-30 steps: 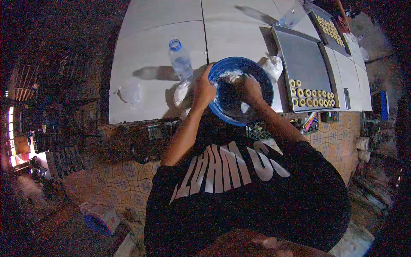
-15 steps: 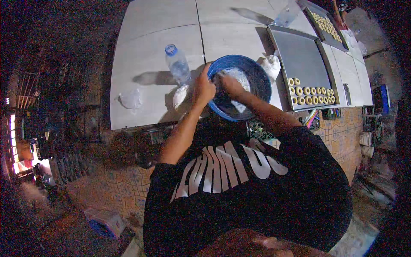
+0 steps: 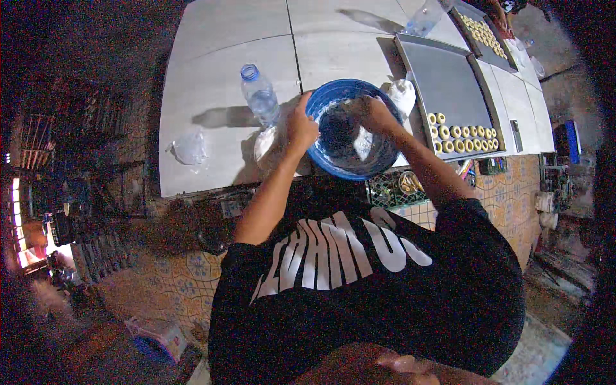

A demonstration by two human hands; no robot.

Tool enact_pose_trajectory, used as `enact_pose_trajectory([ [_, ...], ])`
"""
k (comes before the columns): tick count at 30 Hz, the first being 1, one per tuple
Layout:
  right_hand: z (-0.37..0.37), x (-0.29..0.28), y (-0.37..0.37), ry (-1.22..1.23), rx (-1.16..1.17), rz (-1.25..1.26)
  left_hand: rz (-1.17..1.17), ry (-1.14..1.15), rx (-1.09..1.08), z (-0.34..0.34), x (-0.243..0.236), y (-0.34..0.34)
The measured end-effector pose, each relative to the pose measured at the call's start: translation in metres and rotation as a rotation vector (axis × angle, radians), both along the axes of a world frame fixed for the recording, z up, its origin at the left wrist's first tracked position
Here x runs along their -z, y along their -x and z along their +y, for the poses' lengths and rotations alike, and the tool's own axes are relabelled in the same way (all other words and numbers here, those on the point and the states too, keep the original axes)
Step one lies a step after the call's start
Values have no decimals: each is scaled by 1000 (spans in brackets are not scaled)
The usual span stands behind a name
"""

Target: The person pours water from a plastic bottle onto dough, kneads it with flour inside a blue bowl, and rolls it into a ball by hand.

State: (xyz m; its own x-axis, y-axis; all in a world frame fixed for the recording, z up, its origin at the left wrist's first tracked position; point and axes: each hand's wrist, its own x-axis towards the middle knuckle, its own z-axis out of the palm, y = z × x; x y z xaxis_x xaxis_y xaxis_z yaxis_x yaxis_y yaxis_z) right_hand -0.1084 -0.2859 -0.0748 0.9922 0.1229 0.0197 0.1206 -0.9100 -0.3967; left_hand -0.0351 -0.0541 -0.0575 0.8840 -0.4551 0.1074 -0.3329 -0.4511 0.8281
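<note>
A round blue basin point(image 3: 350, 174) stands at the near edge of the white tiled table. My left hand point(image 3: 304, 127) is closed on its left rim. Inside the basin, by the right wall, is my right hand point(image 3: 372, 114); its fingers are dark and smeared, so their grip does not show. White powder point(image 3: 363, 144) lies beneath my right wrist and streaks the basin's walls. Left of my left hand are a small bag of white stuff point(image 3: 264, 144) and an uncapped clear bottle point(image 3: 260, 96). Another white bag point(image 3: 402, 96) touches the basin's right side.
Right of the basin lies a metal tray point(image 3: 443, 70) with rows of pale ring-shaped dough pieces point(image 3: 458, 145) at its near end. Beyond are a second filled tray point(image 3: 482, 35), another person's hand point(image 3: 502, 20) and a clear bottle point(image 3: 423, 19). A crumpled clear bag point(image 3: 190, 149) lies left.
My right hand has moved from the basin's middle to its right side, baring more of the dark blue bottom. My left hand stays on the rim. The view has shifted slightly.
</note>
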Motion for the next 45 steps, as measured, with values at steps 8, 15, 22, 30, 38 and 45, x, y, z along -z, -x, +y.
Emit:
enact_pose_trajectory([
  [8,60,65,-23,-359,275,60,79,58,-23,-14,6,-6],
  [15,57,18,37,-275,-135,345,95,107,-28,-9,-2,-7],
  [22,-1,-16,39,-445,-372,575,16,-64,108,-10,5,-20],
  [30,12,17,1,-346,451,-94,319,-271,5,14,-47,31],
  [38,78,48,-22,-182,-164,42,153,-57,-187,-1,-29,10],
  [45,53,-17,22,-307,-424,546,-5,-179,69,-16,-18,-18],
])
